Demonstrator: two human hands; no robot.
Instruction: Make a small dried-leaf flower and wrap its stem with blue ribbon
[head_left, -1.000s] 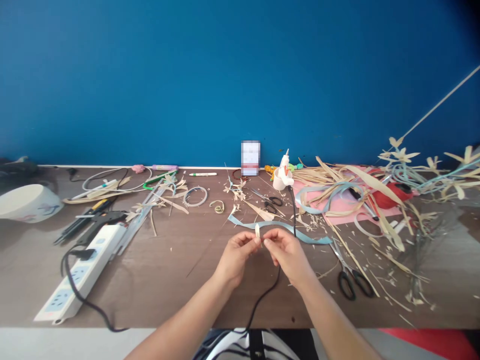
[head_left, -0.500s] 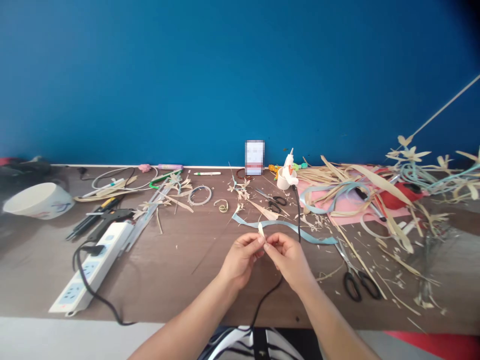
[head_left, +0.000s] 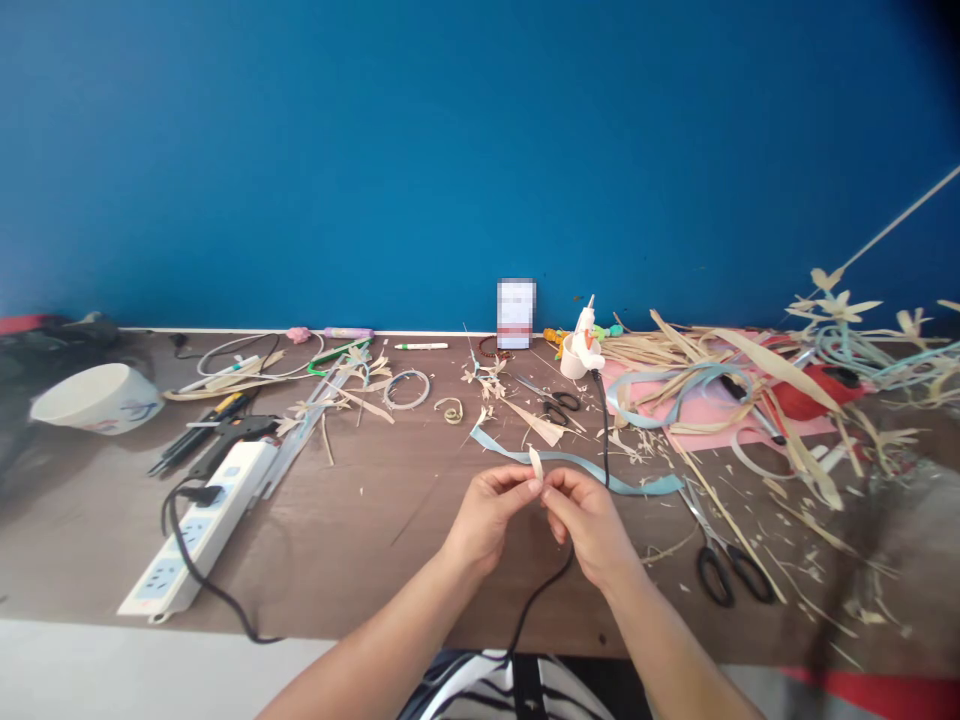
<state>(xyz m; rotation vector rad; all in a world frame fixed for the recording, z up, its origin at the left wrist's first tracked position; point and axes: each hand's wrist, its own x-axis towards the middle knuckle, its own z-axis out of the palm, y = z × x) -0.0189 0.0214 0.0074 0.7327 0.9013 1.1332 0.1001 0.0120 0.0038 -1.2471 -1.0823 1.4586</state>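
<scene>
Over the middle of the table, my left hand (head_left: 491,515) pinches a small pale piece cut like a petal (head_left: 535,463), its tip pointing up above the fingers. My right hand (head_left: 585,520) is closed beside it, thumb and forefinger meeting the petal's lower end. Whatever else lies between the fingertips is hidden. Just behind both hands, a light blue ribbon (head_left: 645,488) curves across the table. Scissors with black handles (head_left: 724,565) lie to the right of my right hand.
A white power strip (head_left: 202,530) and black glue gun (head_left: 232,435) lie left, near a white bowl (head_left: 97,400). A white glue gun (head_left: 585,335) stands in a cup at the back. Dried strips (head_left: 660,350), scraps and a pink sheet (head_left: 720,425) cover the right. Smaller scissors (head_left: 559,403) lie centre-back.
The view has shifted slightly, so everything sits a little further right. Both hands stay together at the petal-shaped piece, which is now more upright; the fingers have moved slightly.
</scene>
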